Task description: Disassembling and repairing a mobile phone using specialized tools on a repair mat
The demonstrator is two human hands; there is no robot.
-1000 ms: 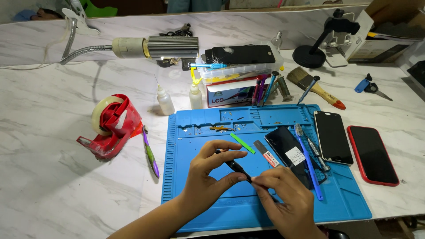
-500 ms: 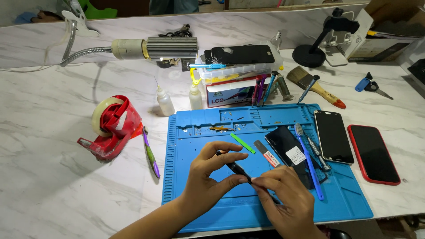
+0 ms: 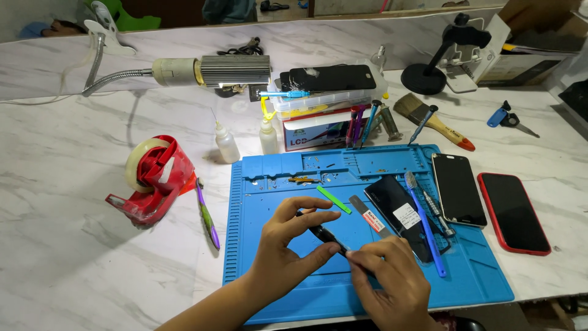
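Observation:
My left hand (image 3: 288,245) pinches a small black part (image 3: 323,233) between thumb and fingers, just above the blue work mat (image 3: 275,184). My right hand (image 3: 386,282) is closed on a thin tool whose tip touches the near end of that part. A green plastic pry stick (image 3: 334,199) and a flat metal spatula (image 3: 370,217) lie on the mat just beyond my hands. A dark phone body (image 3: 392,202) with a white label lies right of them, with a blue toothbrush (image 3: 424,220) across it.
On the right lie a black phone (image 3: 457,188) and a red-edged phone (image 3: 513,212). A red tape dispenser (image 3: 153,178) and purple tool (image 3: 207,214) sit left of the mat. Behind stand two small bottles (image 3: 227,145), a parts box (image 3: 318,125), a lamp (image 3: 208,70) and a brush (image 3: 432,121).

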